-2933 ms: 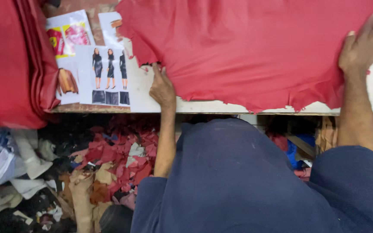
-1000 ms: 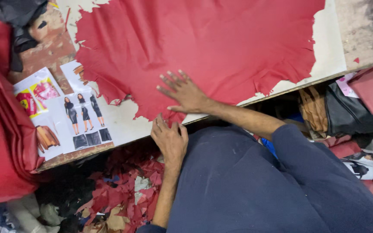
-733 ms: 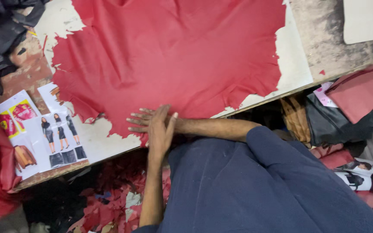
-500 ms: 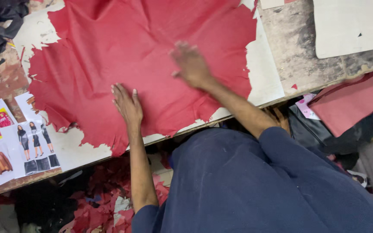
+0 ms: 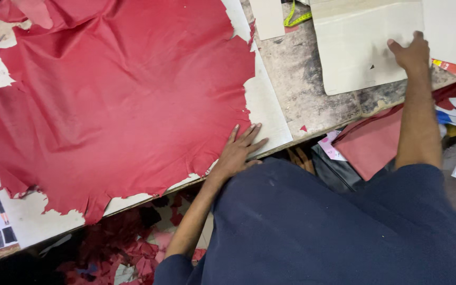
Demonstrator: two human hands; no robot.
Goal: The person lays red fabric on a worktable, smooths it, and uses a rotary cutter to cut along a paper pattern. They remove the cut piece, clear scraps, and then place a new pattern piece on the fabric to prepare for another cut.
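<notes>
As it lies spread over the left and centre of the frame, the red hide (image 5: 117, 100) reads as item 1: thin, soft, limp sheet, prob. light for its area, matte and not slippery, w/ ragged torn-looking edges and a few creases; it would likely sag and fold if lifted at one point, so best taken at two spots along the edge, or slid flat under open palms. It rests on a worn white board (image 5: 267, 113) on the table (image 5: 312, 79), its lower-right edge just under the left hand (image 5: 238, 153). That hand lies flat near the table's front edge, fingers (image 5: 246, 136) spread and extended, tips on or just beside the hide's border; gripping nothing. Item 2: pale card sheet (image 5: 360, 47), upper right of frame, stiff, flat, light. The right hand (image 5: 410, 53) rests on its right part, fingers laid loosely forward and pressing down; whether anything is pinched, cannot tell. Other: yellow tape (image 5: 296, 16) at top centre, red scraps (image 5: 127, 248) on the floor lower left, pinkish folded piece (image 5: 376, 142) below the table edge.
</notes>
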